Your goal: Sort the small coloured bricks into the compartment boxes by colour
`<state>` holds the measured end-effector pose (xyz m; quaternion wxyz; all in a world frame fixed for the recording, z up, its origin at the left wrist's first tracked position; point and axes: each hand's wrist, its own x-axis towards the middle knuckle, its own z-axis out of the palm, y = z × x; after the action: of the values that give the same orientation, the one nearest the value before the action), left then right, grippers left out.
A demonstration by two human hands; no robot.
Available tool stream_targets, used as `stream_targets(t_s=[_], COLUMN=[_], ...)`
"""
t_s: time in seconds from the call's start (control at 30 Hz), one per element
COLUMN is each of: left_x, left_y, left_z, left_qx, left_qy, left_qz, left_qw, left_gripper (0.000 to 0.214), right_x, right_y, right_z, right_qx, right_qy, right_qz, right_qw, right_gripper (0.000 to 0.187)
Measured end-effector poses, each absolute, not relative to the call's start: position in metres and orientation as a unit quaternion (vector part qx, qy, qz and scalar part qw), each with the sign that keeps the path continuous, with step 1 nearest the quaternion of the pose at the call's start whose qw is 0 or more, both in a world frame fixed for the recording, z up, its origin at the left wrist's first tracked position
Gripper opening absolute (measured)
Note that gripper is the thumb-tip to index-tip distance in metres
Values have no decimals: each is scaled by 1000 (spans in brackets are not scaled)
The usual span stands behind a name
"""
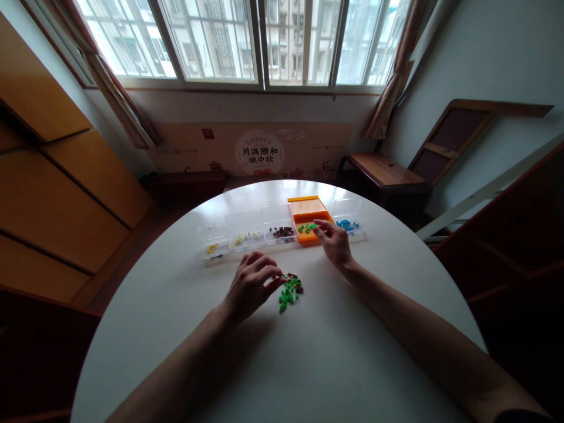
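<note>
On the white round table [335,352] lies a mixed pile of small building bricks [288,294], mostly green with some brown and yellow. My left hand [253,285] is at the left of this pile, its thumb and forefinger pinched around a small blue brick [284,275]. Further back, my right hand [335,241] reaches over the right edge of an orange box [311,239] with its lid raised. Several green bricks [304,228] lie inside. A green brick [314,225] shows at my right fingertips, which are curled close around it.
Left of the orange box stand clear open-lidded boxes with brown bricks [282,232], cream bricks [242,239] and yellow bricks [212,248]. A clear box with blue bricks [347,225] is at its right. Beyond the table is a wooden stool [383,167] below the window.
</note>
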<state>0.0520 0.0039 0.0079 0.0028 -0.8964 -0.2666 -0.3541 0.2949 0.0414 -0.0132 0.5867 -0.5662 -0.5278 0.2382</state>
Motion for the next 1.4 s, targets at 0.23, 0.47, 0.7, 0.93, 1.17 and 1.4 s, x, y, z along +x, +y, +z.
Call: stream_targets(t_s=[0.23, 0.47, 0.7, 0.93, 1.17, 1.4], left_x=[49, 47, 49, 51, 54, 56], left_y=[5, 4, 2, 2, 3, 2], left_z=[7, 5, 5, 7, 7, 13], left_qx=[-905, -922, -935, -937, -914, -895], left_qy=[-286, -283, -276, -267, -294, -293], left_qz=[-315, -248, -202, -206, -275, -336], left_qw=[-13, -94, -92, -88, -54, -20], left_gripper=[8, 22, 18, 10, 12, 9], right_x=[322, 317, 309, 291, 266, 258], right_y=[47, 40, 32, 21, -1, -6], right_z=[-23, -18, -16, -14, -5, -6], right_qx=[-600, -601, -595, -549, -440, -393], right_qy=[-480, -473, -507, -579, -732, -735], right_qz=[200, 195, 202, 242, 332, 412], right_qw=[608, 614, 590, 552, 400, 368], right_gripper=[34, 30, 27, 23, 16, 26])
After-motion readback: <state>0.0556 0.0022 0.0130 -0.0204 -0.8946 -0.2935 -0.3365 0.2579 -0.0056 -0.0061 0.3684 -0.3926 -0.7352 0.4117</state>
